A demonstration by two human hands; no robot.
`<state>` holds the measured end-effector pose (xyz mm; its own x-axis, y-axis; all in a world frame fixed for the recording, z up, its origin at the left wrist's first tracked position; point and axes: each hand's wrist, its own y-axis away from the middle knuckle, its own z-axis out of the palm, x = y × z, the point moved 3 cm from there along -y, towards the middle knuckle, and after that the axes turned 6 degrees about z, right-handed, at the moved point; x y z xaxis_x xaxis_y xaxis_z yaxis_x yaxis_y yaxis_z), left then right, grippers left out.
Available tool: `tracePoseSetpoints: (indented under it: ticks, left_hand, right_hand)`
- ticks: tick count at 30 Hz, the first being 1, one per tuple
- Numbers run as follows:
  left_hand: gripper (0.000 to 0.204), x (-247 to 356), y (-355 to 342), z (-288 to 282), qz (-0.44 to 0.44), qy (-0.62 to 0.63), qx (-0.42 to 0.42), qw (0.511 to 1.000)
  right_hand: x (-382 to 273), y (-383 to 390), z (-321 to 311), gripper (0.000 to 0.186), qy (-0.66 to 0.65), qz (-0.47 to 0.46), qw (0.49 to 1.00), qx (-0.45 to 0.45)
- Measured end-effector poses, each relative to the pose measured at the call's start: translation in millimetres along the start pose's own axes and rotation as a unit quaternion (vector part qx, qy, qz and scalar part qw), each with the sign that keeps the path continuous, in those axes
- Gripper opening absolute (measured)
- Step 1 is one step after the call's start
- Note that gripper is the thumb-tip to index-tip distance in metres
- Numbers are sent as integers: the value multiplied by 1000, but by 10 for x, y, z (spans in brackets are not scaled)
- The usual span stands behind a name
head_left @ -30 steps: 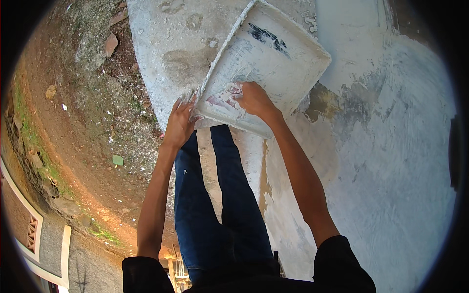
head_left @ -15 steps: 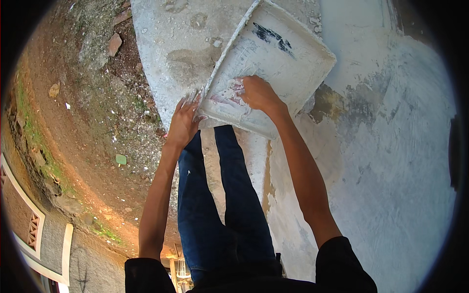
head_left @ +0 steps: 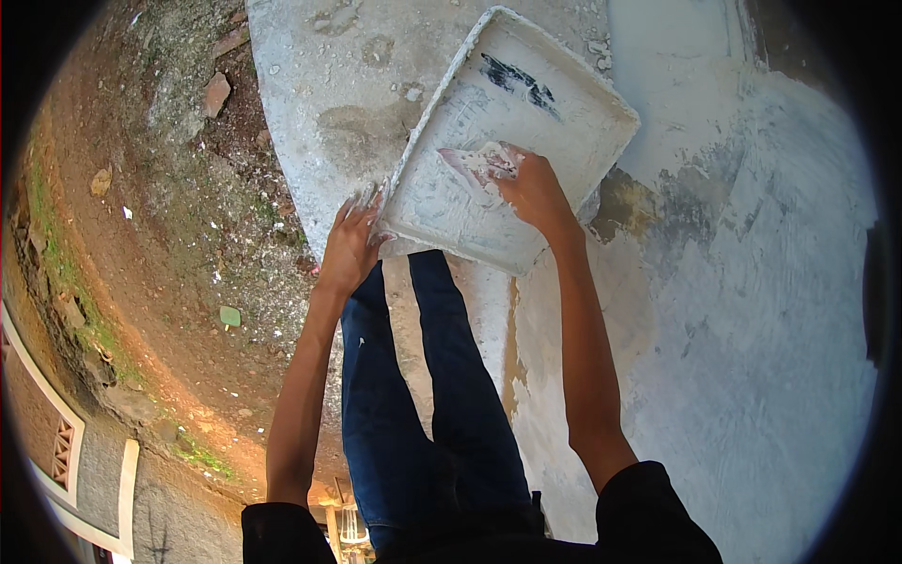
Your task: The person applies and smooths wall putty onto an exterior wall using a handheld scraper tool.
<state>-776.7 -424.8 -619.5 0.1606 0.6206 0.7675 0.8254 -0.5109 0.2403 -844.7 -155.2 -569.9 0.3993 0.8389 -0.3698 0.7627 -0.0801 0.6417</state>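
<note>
A shallow white tray (head_left: 587, 103), tilted at an angle, is coated with white paste and has a dark bare streak near its far end. My left hand (head_left: 352, 242) grips its near left rim, with white-smeared fingers along the outer wall and the thumb at the corner. Over the tray's inside, my right hand (head_left: 537, 193) is closed on a flat pinkish scraper (head_left: 460, 165). White paste covers much of the scraper and my right fingertips, so its exact shape is partly hidden.
On the right stands a wall (head_left: 752, 310) patchily coated in white and grey. Beneath the tray is a pale, splattered concrete slab (head_left: 319, 85). Left of it lies rough soil (head_left: 178, 244) with stones and a small green piece (head_left: 230, 317). My legs in jeans (head_left: 385, 404) are below.
My right hand has moved right with the scraper, away from the tray's near left corner toward its middle. My left hand stays at the rim; the tray has shifted slightly.
</note>
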Motion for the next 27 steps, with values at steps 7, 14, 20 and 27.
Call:
tracePoseSetpoints:
  ticks: [7, 14, 20, 27]
  left_hand:
    - [62, 13, 9, -23, -26, -1, -12, 1000]
    - [67, -33, 28, -2, 15, -20, 7, 1000]
    - [66, 5, -20, -38, 27, -10, 8, 1000]
    - [57, 362, -310, -341, 7, -64, -43, 997]
  right_hand:
    - [54, 74, -457, 39, -11, 81, 989, 126]
    - [-156, 261, 49, 44, 101, -17, 978, 180]
    - [-234, 578, 354, 45, 115, -41, 980, 157]
    - [179, 508, -227, 41, -5, 73, 963, 259]
